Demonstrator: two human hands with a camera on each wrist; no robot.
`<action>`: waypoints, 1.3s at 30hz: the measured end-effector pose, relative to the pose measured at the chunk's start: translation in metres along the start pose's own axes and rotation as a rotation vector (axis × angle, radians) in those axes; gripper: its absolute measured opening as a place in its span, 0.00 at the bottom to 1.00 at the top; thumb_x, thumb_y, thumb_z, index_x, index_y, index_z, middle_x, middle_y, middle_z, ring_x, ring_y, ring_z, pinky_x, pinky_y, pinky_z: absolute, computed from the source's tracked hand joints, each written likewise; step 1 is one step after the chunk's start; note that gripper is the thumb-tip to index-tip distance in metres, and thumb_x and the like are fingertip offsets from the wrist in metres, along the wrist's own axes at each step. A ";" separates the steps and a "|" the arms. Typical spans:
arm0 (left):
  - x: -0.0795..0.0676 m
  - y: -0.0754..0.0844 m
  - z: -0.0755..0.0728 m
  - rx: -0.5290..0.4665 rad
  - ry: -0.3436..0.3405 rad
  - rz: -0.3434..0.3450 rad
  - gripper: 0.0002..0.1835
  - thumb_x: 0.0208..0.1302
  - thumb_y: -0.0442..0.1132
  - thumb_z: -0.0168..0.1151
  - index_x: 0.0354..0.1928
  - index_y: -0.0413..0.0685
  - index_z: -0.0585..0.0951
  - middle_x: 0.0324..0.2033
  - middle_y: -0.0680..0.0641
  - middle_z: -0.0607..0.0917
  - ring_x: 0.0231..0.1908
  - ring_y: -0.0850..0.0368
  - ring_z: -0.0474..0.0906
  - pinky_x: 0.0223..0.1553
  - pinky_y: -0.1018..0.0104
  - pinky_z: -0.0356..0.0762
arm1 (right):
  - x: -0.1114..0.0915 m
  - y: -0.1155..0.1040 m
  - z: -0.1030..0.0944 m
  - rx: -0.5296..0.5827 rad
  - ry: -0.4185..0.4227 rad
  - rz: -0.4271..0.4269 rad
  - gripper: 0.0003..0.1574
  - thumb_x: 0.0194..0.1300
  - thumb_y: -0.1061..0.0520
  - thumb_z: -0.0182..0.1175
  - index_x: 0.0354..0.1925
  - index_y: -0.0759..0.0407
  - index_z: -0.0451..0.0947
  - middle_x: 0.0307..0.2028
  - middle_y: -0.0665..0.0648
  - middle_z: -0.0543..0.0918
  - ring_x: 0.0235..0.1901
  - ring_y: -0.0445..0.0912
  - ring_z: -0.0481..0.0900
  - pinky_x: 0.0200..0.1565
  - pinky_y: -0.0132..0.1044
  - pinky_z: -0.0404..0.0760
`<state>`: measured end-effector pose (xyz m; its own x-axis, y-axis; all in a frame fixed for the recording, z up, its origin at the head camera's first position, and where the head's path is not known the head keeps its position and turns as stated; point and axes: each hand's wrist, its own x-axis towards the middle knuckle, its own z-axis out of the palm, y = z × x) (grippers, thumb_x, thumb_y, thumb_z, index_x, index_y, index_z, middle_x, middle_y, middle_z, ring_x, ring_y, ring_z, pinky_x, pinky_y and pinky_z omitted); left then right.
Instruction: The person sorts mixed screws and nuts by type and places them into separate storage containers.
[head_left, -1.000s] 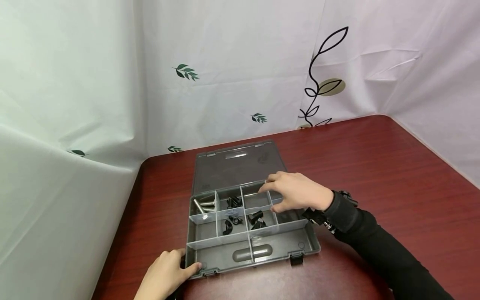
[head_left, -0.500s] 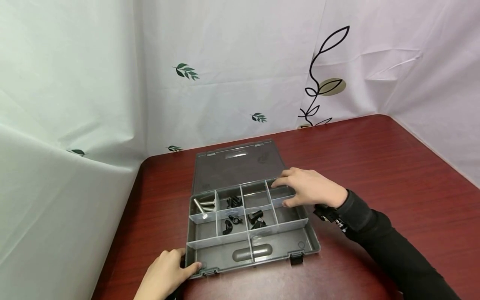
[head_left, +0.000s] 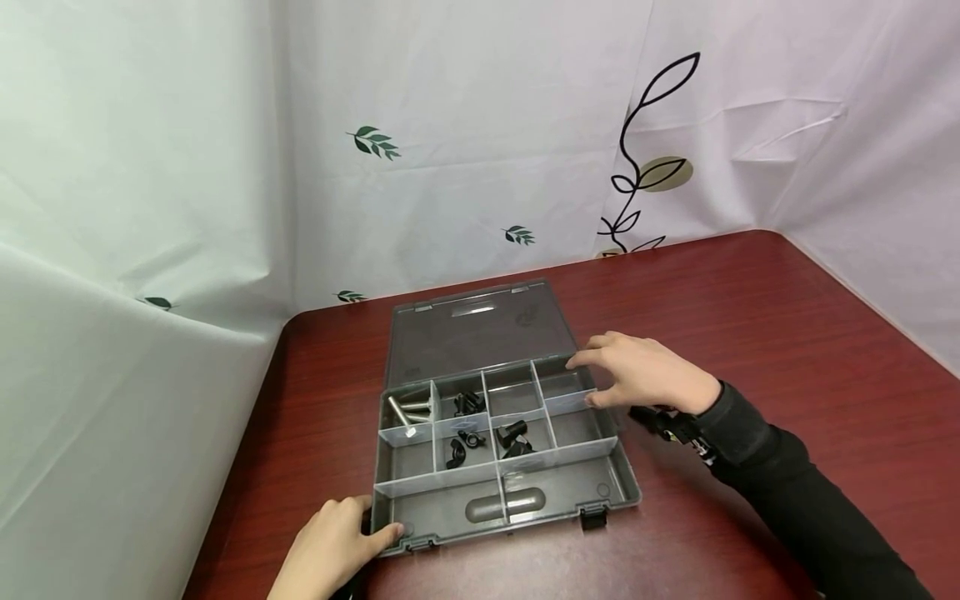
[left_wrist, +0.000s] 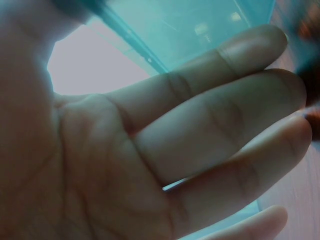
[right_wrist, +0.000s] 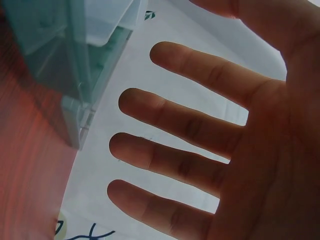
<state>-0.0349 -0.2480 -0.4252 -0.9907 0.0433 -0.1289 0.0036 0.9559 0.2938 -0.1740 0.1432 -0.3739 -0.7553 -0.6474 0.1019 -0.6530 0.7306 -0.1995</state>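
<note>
A grey plastic compartment box (head_left: 442,507) lies on the table with its see-through lid (head_left: 480,329) folded back behind it. At its front left corner my left hand (head_left: 333,542) holds the box, thumb over the rim and fingers along the outer side; in the left wrist view the fingers (left_wrist: 200,130) look fairly straight. Over the box's right edge hovers my right hand (head_left: 645,373), fingers spread and holding nothing. Silver bolts (head_left: 408,411) lie in the back left compartment. Small black parts sit nearby: a cluster (head_left: 469,403), curved pieces (head_left: 456,454) and knob-like pieces (head_left: 513,433).
Dark red tabletop (head_left: 750,350) surrounds the box. A black latch (head_left: 593,517) hangs from the box's front edge. White patterned cloth (head_left: 465,167) hangs behind the table and along the left side.
My right hand has moved to the right, from over the back middle compartments to the box's right edge. The left hand, the box and its contents look unmoved.
</note>
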 end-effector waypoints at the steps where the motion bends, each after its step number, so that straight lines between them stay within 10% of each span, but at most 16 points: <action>1: 0.000 0.000 0.000 0.000 0.000 0.000 0.19 0.46 0.58 0.68 0.25 0.50 0.77 0.13 0.55 0.69 0.19 0.57 0.64 0.24 0.58 0.65 | -0.001 0.002 0.000 0.000 0.001 0.007 0.28 0.51 0.42 0.65 0.52 0.46 0.77 0.52 0.59 0.75 0.54 0.55 0.72 0.39 0.51 0.75; 21: 0.000 0.001 -0.001 0.010 -0.013 -0.012 0.20 0.46 0.59 0.67 0.25 0.50 0.77 0.14 0.54 0.70 0.20 0.57 0.65 0.24 0.56 0.66 | -0.022 0.023 0.009 0.020 -0.042 0.058 0.27 0.50 0.53 0.63 0.51 0.54 0.77 0.50 0.62 0.78 0.52 0.58 0.74 0.43 0.52 0.74; 39: 0.001 0.001 -0.001 0.003 -0.046 -0.033 0.20 0.47 0.58 0.67 0.25 0.50 0.76 0.13 0.53 0.68 0.19 0.57 0.63 0.24 0.58 0.65 | -0.033 0.033 0.019 0.101 -0.153 0.019 0.19 0.44 0.61 0.66 0.38 0.56 0.74 0.31 0.51 0.70 0.29 0.42 0.67 0.31 0.37 0.68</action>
<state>-0.0360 -0.2470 -0.4242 -0.9831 0.0249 -0.1816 -0.0285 0.9580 0.2855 -0.1692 0.1843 -0.4028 -0.7455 -0.6646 -0.0504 -0.6241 0.7226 -0.2972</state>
